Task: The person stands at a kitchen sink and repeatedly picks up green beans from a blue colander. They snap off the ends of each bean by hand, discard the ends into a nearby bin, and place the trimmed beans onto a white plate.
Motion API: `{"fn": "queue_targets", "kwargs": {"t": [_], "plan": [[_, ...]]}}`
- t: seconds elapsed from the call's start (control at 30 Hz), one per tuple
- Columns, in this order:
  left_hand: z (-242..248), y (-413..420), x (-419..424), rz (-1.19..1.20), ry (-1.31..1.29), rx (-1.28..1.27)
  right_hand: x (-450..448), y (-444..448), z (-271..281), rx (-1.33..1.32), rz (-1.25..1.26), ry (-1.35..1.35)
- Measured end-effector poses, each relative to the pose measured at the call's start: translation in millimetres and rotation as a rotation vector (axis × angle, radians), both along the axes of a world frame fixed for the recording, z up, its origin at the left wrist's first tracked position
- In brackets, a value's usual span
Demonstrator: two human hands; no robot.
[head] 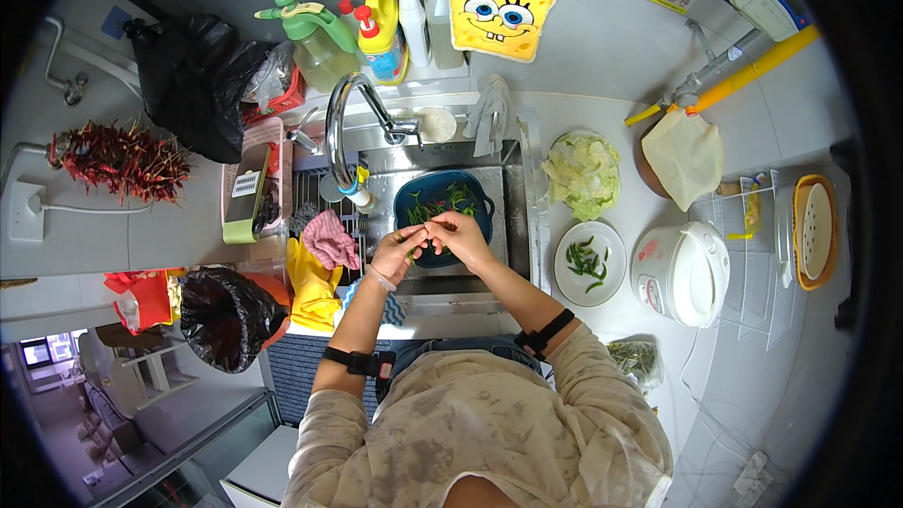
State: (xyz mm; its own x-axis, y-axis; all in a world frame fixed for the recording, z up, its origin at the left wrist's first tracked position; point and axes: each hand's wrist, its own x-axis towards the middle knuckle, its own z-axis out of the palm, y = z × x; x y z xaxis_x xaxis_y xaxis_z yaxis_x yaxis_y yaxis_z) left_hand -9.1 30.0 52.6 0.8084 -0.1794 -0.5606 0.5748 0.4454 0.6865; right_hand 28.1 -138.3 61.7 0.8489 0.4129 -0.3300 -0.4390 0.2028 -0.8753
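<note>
My left hand [397,254] and my right hand [460,238] meet above the near edge of a dark blue plastic basin [405,201] in the sink. A green chili pepper [411,252] shows at the left fingers. My right thumb and forefinger pinch at its end, though the fingers hide the exact grip. Inside the basin lie loose green chili peppers [460,196] with a few red bits. On the counter right of the sink, a white plate [612,282] holds several small green chilies [587,261].
A chrome faucet [335,120] arches over the sink's [518,226] left side. Lettuce leaves [584,173] and a white rice cooker [681,275] stand to the right. Yellow rubber gloves [310,293], a pink cloth [331,240] and a black-lined bin [233,317] are at left. Spray bottles [415,21] line the back.
</note>
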Motion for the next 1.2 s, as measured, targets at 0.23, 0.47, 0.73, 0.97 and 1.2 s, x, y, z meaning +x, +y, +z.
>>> {"fn": "queue_targets", "kwargs": {"t": [0.23,0.47,0.73,0.97,1.2], "plan": [[-1,0,2,-0.014,-0.006,0.073,12,-4,2,-0.119,-0.017,-0.078],[-5,-4,1,-0.057,-0.087,0.184,22,-9,-2,-0.337,0.136,-0.095],[-6,-7,0,-0.028,-0.115,0.169,19,-5,-14,-0.104,0.065,0.099],[3,-5,-2,-0.062,-0.043,0.106,24,-16,-16,0.17,0.15,0.361],[9,-2,5,-0.015,-0.076,0.113,18,-13,-2,0.134,0.06,0.183]]}}
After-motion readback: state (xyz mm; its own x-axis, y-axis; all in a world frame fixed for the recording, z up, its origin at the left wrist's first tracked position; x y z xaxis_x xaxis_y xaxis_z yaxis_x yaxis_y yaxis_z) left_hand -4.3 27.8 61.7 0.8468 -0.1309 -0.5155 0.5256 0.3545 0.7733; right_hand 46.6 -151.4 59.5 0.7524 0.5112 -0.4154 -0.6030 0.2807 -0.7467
